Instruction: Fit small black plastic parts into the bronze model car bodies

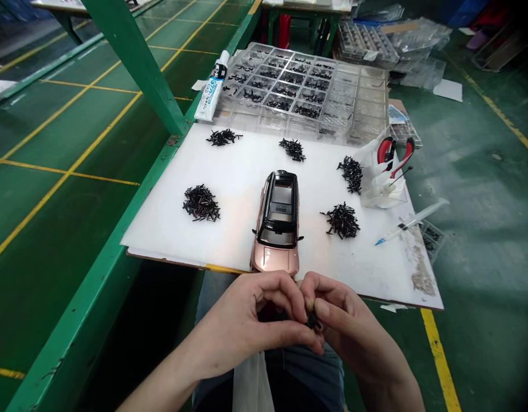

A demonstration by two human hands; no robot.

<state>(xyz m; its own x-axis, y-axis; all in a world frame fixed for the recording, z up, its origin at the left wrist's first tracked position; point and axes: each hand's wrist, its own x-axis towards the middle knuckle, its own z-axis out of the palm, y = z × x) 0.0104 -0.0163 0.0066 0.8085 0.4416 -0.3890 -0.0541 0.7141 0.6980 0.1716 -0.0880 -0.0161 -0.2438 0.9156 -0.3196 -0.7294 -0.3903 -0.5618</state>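
Observation:
My left hand [264, 320] and my right hand [341, 315] meet in front of the board's near edge, fingers closed together. Between their fingertips is a small black part [314, 321], mostly covered, whose exact kind I cannot make out. Just beyond the hands, a toy car body [276, 254] in copper pink with a black roof rests on the white board [242, 171]. Around it lie heaps of small black parts, such as the near left pile [201, 202] and the near right pile [342, 221].
Clear compartment trays [289, 80] holding black parts stand at the back. A glue tube [212, 88] lies beside them. On the right are red-handled pliers [392, 153] in a white holder [381, 189] and a syringe [412, 222]. A green post [137, 63] rises at the left.

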